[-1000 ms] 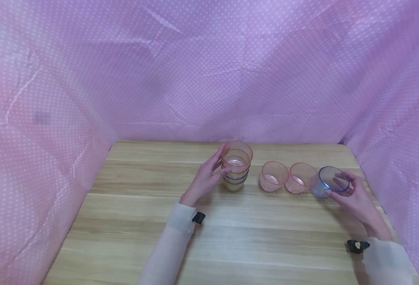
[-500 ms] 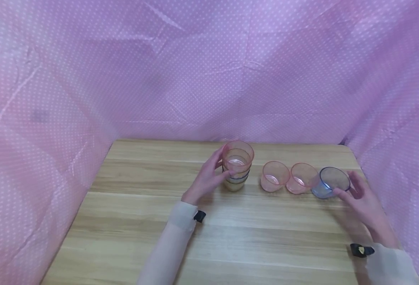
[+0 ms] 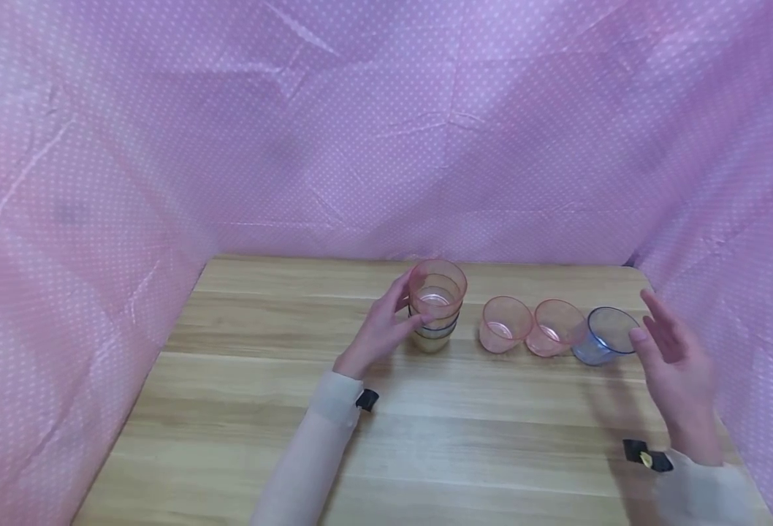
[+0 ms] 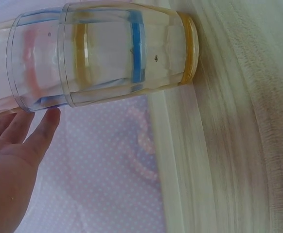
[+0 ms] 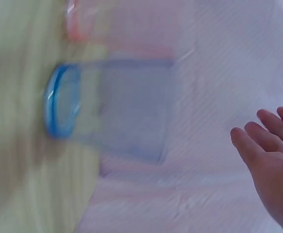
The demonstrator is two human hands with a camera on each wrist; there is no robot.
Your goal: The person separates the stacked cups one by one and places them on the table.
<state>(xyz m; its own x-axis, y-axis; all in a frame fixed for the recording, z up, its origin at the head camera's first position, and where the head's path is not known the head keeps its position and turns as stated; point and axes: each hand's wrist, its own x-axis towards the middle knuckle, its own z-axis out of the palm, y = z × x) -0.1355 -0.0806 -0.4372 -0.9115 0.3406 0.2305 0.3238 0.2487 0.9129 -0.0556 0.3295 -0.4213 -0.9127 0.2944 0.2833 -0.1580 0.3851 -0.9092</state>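
My left hand [image 3: 378, 332] holds the upper part of a stack of clear tinted cups [image 3: 434, 340], thumb in front and fingers around the side. A pink cup [image 3: 440, 281] tops the stack; bluish and yellow ones sit below it. The left wrist view shows the yellow bottom cup [image 4: 166, 53] standing on the table. At the right, my right hand [image 3: 679, 369] is beside the blue cup [image 3: 595, 352], fingers spread and holding nothing. In the right wrist view a gap separates that hand [image 5: 270, 155] from the blurred blue cup [image 5: 127, 107].
Two pink cups, the left one [image 3: 500, 340] and the right one [image 3: 546, 343], stand upright in a row between the stack and the blue cup. The wooden table [image 3: 452, 438] ends at a pink dotted cloth [image 3: 360, 146] behind and at the sides.
My right hand has let go of the blue cup and drawn back to the right, its fingers straightening. The left hand and the stack have stayed in place.
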